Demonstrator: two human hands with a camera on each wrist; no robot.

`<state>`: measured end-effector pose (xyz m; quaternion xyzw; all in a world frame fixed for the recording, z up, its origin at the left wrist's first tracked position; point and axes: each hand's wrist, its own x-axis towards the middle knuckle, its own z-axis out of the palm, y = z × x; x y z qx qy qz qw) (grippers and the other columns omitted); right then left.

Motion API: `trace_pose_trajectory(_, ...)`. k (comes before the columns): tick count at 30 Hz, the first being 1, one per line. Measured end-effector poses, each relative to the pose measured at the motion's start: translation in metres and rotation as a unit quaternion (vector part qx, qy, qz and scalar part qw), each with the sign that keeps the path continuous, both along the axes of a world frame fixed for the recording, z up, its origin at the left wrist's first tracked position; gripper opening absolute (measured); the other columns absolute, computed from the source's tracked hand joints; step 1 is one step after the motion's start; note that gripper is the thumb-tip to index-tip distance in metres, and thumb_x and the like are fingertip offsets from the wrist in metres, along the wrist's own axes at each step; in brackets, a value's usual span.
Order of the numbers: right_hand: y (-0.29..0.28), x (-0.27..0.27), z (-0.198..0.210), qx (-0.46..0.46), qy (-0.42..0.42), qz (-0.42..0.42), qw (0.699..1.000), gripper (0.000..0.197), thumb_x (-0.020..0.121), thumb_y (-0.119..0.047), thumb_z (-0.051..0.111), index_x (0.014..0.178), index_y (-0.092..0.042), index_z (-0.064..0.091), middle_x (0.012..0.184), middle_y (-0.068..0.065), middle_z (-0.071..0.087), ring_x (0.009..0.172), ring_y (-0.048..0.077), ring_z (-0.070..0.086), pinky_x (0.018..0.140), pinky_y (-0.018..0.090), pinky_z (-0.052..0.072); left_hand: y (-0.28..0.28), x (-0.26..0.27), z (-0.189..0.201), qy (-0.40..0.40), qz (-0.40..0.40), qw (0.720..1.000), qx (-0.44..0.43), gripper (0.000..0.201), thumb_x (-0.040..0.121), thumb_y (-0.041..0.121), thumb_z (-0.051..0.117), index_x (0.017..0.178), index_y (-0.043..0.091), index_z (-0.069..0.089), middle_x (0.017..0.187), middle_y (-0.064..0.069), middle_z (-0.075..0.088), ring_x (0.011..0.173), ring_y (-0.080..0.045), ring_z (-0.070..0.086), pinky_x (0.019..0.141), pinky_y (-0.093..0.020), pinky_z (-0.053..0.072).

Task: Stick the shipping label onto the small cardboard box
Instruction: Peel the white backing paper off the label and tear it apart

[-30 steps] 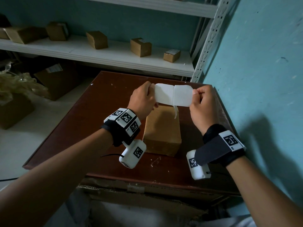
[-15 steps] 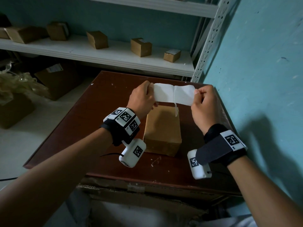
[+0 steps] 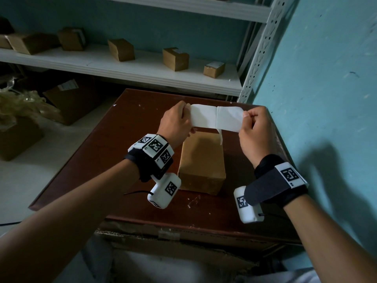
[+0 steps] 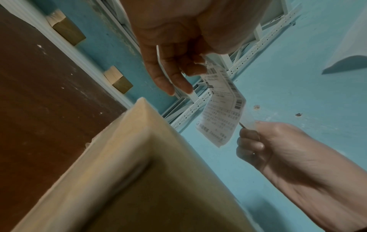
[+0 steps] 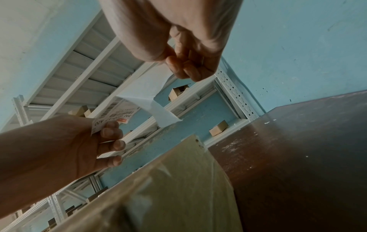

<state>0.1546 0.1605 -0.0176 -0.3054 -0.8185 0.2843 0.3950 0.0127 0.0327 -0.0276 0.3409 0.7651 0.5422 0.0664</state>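
The left hand (image 3: 177, 123) and right hand (image 3: 253, 133) are each pinching an end of the shipping label (image 3: 216, 118) with curled fingers, holding it stretched flat just above the far end of the small cardboard box (image 3: 202, 162) on the worktop (image 3: 106, 152). Peeling the backing evenly, keeping the sheet taut and square to the box, should prevent wrinkles. Both wrists are raised, knuckles up.
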Motion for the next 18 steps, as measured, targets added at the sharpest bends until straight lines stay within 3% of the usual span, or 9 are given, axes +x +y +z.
trace_pose_trajectory(3, 0.0004, 0.0006, 0.0001, 0.003, -0.005, -0.005, 1.000, 0.012, 0.101, -0.022, 0.045, 0.106, -0.011, 0.045, 0.098, -0.005, 0.045, 0.091, 0.005, 0.049, 0.047, -0.002, 0.037, -0.0007, 0.0001, 0.0011, 0.003, -0.003, 1.000, -0.001, 0.025, 0.104, 0.028, 0.033, 0.101, 0.011, 0.050, 0.088, -0.004, 0.060, 0.067, -0.012, 0.064, 0.058, -0.023, 0.054)
trace_pose_trajectory(12, 0.0007, 0.0011, 0.0006, -0.002, -0.002, -0.002, 1.000, 0.008, 0.101, -0.022, 0.044, 0.104, -0.014, 0.044, 0.089, -0.010, 0.044, 0.086, 0.006, 0.050, 0.056, 0.011, 0.044, -0.0009, -0.0009, 0.0021, 0.000, 0.002, 1.000, -0.004, 0.025, 0.104, 0.028, 0.033, 0.100, 0.010, 0.050, 0.089, -0.007, 0.061, 0.067, -0.014, 0.065, 0.060, -0.029, 0.058)
trace_pose_trajectory(16, 0.0016, 0.0011, 0.0004, -0.003, 0.001, 0.000, 1.000, 0.006, 0.101, -0.021, 0.044, 0.101, -0.015, 0.043, 0.082, -0.014, 0.042, 0.085, 0.006, 0.051, 0.055, 0.012, 0.043, -0.0009, -0.0002, 0.0025, -0.003, 0.001, 1.000, -0.005, 0.024, 0.104, 0.028, 0.033, 0.098, 0.011, 0.049, 0.089, -0.005, 0.059, 0.068, -0.014, 0.065, 0.061, -0.028, 0.057)
trace_pose_trajectory(18, 0.0021, 0.0011, 0.0003, -0.004, -0.003, -0.001, 1.000, 0.008, 0.101, -0.022, 0.044, 0.102, -0.014, 0.044, 0.088, -0.010, 0.045, 0.086, 0.007, 0.052, 0.053, 0.009, 0.041, -0.0012, -0.0005, 0.0025, -0.001, 0.002, 1.000, -0.007, 0.023, 0.104, 0.028, 0.034, 0.098, 0.011, 0.049, 0.088, -0.003, 0.059, 0.068, -0.014, 0.065, 0.061, -0.028, 0.058)
